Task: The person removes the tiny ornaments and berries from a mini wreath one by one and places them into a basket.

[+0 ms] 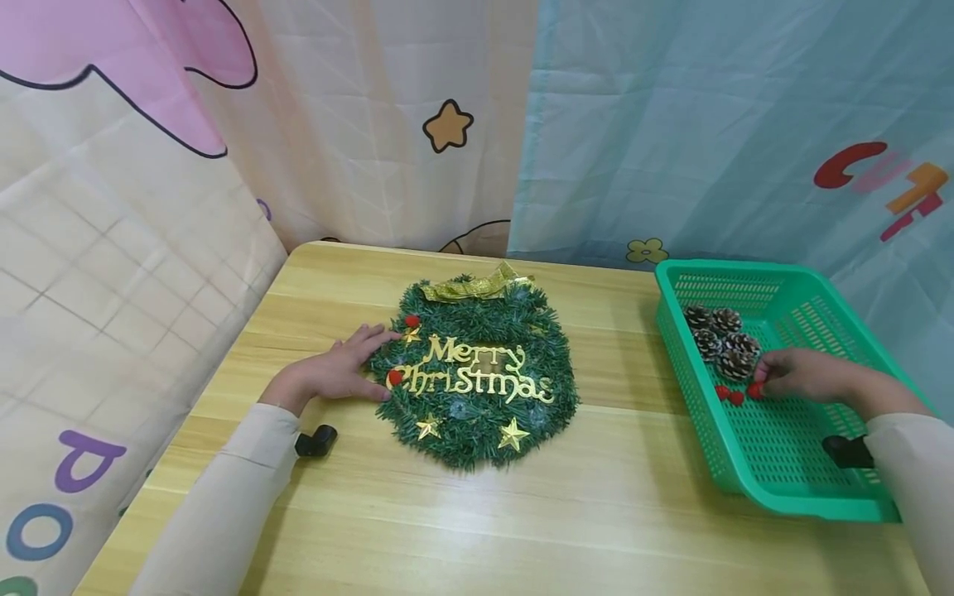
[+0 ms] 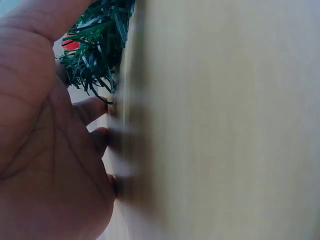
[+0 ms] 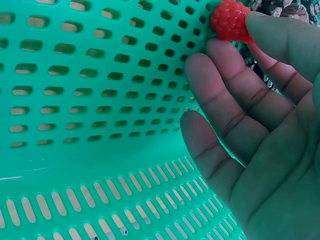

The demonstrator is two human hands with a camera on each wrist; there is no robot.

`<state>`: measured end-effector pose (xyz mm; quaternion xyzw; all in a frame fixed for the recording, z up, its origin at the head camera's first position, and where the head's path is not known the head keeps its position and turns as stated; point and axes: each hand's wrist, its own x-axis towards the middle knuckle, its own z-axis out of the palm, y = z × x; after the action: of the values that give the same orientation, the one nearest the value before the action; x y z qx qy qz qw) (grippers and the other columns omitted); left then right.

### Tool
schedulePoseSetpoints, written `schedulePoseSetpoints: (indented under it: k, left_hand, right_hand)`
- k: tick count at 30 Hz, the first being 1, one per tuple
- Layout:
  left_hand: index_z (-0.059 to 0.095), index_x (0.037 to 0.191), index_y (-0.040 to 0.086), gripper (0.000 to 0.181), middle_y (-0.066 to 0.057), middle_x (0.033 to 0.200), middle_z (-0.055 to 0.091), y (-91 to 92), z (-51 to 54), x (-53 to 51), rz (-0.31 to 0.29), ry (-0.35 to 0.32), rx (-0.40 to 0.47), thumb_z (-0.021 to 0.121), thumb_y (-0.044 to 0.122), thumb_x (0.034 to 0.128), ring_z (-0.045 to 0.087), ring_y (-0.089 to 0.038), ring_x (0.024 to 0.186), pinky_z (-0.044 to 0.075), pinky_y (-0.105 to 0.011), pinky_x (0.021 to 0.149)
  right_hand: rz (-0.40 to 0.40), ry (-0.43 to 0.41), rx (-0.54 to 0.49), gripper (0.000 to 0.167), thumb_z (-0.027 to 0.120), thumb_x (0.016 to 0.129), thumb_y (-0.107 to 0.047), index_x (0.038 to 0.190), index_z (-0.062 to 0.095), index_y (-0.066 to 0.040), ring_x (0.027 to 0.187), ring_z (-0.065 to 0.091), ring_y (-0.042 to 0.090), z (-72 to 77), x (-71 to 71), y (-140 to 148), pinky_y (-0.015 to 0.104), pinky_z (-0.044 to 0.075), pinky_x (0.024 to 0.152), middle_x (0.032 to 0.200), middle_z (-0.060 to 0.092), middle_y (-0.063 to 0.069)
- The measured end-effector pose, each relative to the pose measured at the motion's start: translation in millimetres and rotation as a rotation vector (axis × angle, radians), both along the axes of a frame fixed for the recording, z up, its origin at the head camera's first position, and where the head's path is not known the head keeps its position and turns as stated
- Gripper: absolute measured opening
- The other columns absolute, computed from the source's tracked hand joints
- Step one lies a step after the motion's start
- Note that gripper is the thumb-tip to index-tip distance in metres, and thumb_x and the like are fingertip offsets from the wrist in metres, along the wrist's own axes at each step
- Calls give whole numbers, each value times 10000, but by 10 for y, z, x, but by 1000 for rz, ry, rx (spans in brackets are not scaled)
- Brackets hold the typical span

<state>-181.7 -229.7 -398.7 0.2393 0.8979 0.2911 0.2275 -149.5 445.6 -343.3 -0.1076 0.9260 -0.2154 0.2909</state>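
A green tinsel wreath (image 1: pixel 477 430) lies flat on the table, with gold "Merry Christmas" lettering (image 1: pixel 477 372), gold stars (image 1: pixel 513 434), a gold ribbon (image 1: pixel 473 288) and two red berries (image 1: pixel 394 377) on its left side. My left hand (image 1: pixel 339 368) rests at the wreath's left edge, fingers spread and touching the greenery; the left wrist view shows its palm (image 2: pixel 50 145) beside the tabletop. Inside the green basket (image 1: pixel 726 439), my right hand (image 1: pixel 805 381) pinches a bumpy red berry (image 3: pixel 230 21) between thumb and fingertips. Two more red berries (image 1: pixel 735 398) lie just left of it.
Several pinecones (image 1: pixel 738 356) with whitened tips sit in the basket beside the right hand. The basket stands on the right of the wooden table (image 1: pixel 477 530). Printed curtains (image 1: pixel 387 165) hang behind and along the left side. Black wrist straps (image 1: pixel 316 441) show at the sleeves.
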Motion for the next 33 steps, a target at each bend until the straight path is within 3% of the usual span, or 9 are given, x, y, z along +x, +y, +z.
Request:
schedulePoseSetpoints:
  k: [18, 33]
  left_hand:
    - [245, 1575, 206, 935, -207, 1640, 1, -4, -9, -15, -2, 4, 6, 786, 406, 840, -102, -420, 1483, -87, -718, 1080]
    - [240, 1576, 212, 933, -203, 1641, -3, -15, -36, -19, -4, -1, 10, 783, 412, 844, -107, -412, 1484, -84, -722, 1078]
  right_hand:
    - [5, -20, -3, 126, 593, 974, -96, 1016, 536, 8, 762, 473, 139, 14, -18, 0, 322, 436, 647, 899, 566, 31]
    - [34, 58, 42, 167, 582, 991, -98, 1091, 568, 35, 920, 556, 187, 95, -6, -6, 334, 492, 706, 1041, 612, 80]
